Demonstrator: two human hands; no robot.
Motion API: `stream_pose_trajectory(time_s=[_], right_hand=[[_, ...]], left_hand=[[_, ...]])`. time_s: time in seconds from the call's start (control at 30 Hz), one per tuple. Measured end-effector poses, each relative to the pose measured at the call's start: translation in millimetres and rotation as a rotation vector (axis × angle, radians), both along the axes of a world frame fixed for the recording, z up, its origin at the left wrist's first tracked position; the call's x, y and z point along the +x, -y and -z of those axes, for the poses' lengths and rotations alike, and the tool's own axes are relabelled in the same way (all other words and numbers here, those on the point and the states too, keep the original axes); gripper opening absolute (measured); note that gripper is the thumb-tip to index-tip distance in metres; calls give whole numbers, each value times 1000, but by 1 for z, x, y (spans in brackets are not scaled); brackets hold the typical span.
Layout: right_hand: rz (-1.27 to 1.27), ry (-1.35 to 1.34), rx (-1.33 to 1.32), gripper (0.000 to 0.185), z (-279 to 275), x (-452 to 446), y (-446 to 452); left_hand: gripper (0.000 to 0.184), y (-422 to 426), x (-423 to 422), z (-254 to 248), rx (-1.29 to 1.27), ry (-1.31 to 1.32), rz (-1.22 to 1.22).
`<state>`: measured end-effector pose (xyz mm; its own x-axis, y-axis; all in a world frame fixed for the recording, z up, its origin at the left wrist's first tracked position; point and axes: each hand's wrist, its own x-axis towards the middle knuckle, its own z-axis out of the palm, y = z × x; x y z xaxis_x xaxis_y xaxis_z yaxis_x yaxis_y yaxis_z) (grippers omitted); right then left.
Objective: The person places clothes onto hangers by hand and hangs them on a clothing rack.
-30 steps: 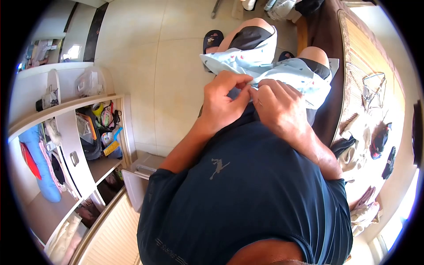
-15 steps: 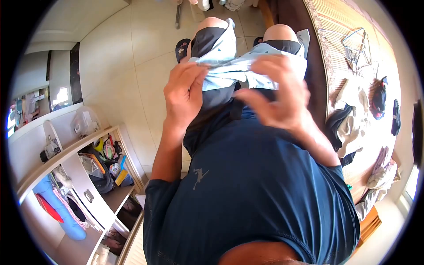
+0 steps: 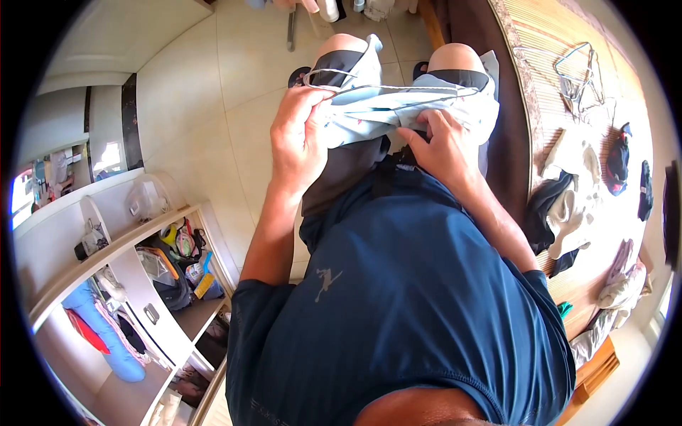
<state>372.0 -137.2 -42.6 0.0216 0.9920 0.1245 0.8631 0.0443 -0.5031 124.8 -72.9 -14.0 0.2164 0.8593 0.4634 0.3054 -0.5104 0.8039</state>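
A light blue garment [image 3: 359,121] with a small print lies bunched across my lap, over both knees. A thin grey wire hanger [image 3: 415,87] stretches across its top, its left end curving beside my left hand [image 3: 297,138]. That hand is closed, thumb and fingers pinched at the garment's left side near the hanger wire; whether it grips the wire as well I cannot tell. My right hand [image 3: 451,149] has its fingers curled on the garment's near edge, right of the middle, with the thumb pointing left. The fingertips are partly hidden in the cloth.
On the right, a bed with a slatted mat [image 3: 526,28] bears several wire hangers [image 3: 582,82], a cream garment [image 3: 568,206] and dark clothes [image 3: 547,206]. To the left stands an open cabinet [image 3: 121,270] with bags and folded things inside. Tiled floor [image 3: 181,92] lies ahead.
My right hand has come down from spread and blurred above the lap to grip the garment's near edge. The hanger wire now shows clearly across the cloth. My left hand keeps its pinch.
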Motion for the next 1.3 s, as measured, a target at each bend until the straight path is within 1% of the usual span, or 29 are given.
stream_pose_trajectory(time_s=[0.2,0.27,0.3,0.33,0.4,0.47,0.5,0.53,0.57,0.6,0.67,0.7,0.73,0.8,0.83,0.87,0.93,0.97,1.0,1.07,1.1,1.13,1.2,1.23,1.27,1.3], right_hand=[[-3,-33,45,32,7,-11,-18],[4,-43,1,29,4,-14,-22],[4,-45,-1,29,8,-14,-25],[-1,-65,37,27,15,-13,-28],[-5,-83,76,24,16,-12,-34],[20,-333,20,20,9,-12,-39],[17,-331,22,20,6,-11,-43],[49,-464,-30,20,2,-8,-47],[81,-595,-81,19,-4,-5,-51],[76,-589,-70,19,-12,-2,-58],[196,-978,-272,21,-30,5,-75],[170,-1071,-240,21,-33,11,-85],[143,-1098,-121,19,-42,13,-95],[63,-1181,-108,18,-71,26,-121],[42,-1139,-58,18,-89,31,-133],[53,-1165,6,18,-110,34,-143],[22,-1352,80,15,-140,51,-165],[-67,-1449,107,12,-150,63,-175],[-87,-1450,166,10,-165,68,-180],[-60,-1390,221,11,-181,81,-190],[-59,-1388,249,11,-183,91,-194],[-77,-1402,244,11,-181,102,-198],[-89,-1418,251,12,-180,115,-197],[-126,-1448,207,13,-180,119,-196],[-162,-1479,157,15,-180,123,-195],[-140,-1466,166,17,-180,125,-194]], left_hand=[[10,-5,2,-1,-73,54,4],[10,-4,0,-2,-85,50,-1],[10,-4,-1,-2,-158,89,1],[10,-4,-2,-2,-231,129,3],[10,-10,-4,2,-212,160,26],[10,-15,-6,2,-191,190,46],[11,-15,-6,-3,-181,154,38],[13,-18,-6,-7,-169,119,29],[11,-22,-5,-4,-141,141,10],[11,-26,-5,-5,-129,148,10],[11,-34,-4,-11,-178,222,-42],[11,-40,-2,-19,-168,274,-33],[11,-48,1,-28,-138,285,-26],[10,-66,7,-50,-12,337,26],[10,-72,13,-68,-10,389,74],[10,-76,18,-85,25,397,85],[11,-85,29,-111,76,414,105],[12,-96,33,-116,211,350,111],[12,-104,39,-123,313,302,128],[10,-108,55,-132,280,326,153],[9,-107,62,-132,176,359,161],[9,-110,68,-128,144,399,166],[8,-116,75,-123,109,390,178],[8,-118,79,-124,114,387,190],[7,-118,83,-125,64,395,204],[7,-116,86,-126,12,403,214]])
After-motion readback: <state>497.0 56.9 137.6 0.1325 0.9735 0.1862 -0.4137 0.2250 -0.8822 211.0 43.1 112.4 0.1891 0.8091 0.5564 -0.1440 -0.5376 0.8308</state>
